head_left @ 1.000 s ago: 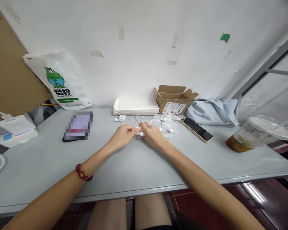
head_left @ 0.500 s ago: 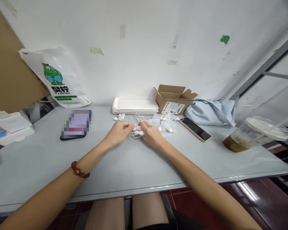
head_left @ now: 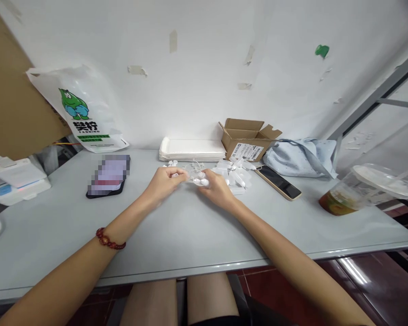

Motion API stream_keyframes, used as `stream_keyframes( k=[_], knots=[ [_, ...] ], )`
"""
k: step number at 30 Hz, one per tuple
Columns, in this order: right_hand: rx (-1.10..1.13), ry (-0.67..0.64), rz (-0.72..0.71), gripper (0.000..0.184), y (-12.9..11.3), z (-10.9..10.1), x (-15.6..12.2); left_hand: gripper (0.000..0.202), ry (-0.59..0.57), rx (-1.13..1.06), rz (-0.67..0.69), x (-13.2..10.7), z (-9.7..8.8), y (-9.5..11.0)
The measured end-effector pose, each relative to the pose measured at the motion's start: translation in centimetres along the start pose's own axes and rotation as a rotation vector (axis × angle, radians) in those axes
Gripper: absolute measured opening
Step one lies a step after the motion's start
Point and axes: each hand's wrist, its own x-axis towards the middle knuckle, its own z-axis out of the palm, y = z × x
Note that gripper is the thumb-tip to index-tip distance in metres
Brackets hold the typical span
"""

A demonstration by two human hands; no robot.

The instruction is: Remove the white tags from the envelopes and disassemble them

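My left hand (head_left: 163,181) and my right hand (head_left: 217,186) meet a little above the middle of the grey table (head_left: 177,231). Both pinch a small white earphone set (head_left: 197,177) with thin white wire, and white earbuds show at my right fingertips. A red bead bracelet (head_left: 109,240) sits on my left wrist. Just beyond my right hand lies a pile of small clear packets (head_left: 236,174). A few loose white earbud pieces (head_left: 172,163) lie behind my left hand.
A stack of white trays (head_left: 192,149) and an open cardboard box (head_left: 248,138) stand by the wall. A phone (head_left: 280,182), blue cloth (head_left: 301,156) and lidded drink cup (head_left: 367,190) are at right. Another phone (head_left: 109,175), a white device (head_left: 19,179) and a printed plastic bag (head_left: 82,113) are at left.
Both hands have lifted slightly off the table and moved a little farther away, still holding the earphone set; the earbuds now show at my right fingertips.
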Motion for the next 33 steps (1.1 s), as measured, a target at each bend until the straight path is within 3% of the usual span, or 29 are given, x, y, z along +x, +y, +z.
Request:
stream_keyframes(
  k=[3,6,11,16,20,33],
  knots=[
    [0.041,0.001,0.053,0.029,-0.3,-0.1,-0.1,0.022,0.015,0.16,0.08,0.1,0.1,-0.3],
    [0.069,-0.015,0.057,0.027,-0.7,-0.2,-0.2,0.026,-0.058,0.269,0.166,0.2,0.2,-0.7],
    [0.109,-0.06,0.027,0.019,-0.9,-0.2,-0.3,0.024,-0.162,0.376,0.317,0.0,0.4,-1.0],
    [0.068,-0.042,-0.005,0.016,-0.5,0.0,0.0,0.018,-0.168,0.464,0.387,-0.3,0.4,-0.9],
    [0.042,-0.05,-0.016,0.014,-0.2,0.0,0.2,0.012,-0.152,0.514,0.382,-0.5,0.6,-1.0],
    [-0.003,-0.088,-0.065,0.013,-0.3,-0.1,0.2,0.019,-0.152,0.501,0.309,-0.9,1.3,-1.1]
  ],
)
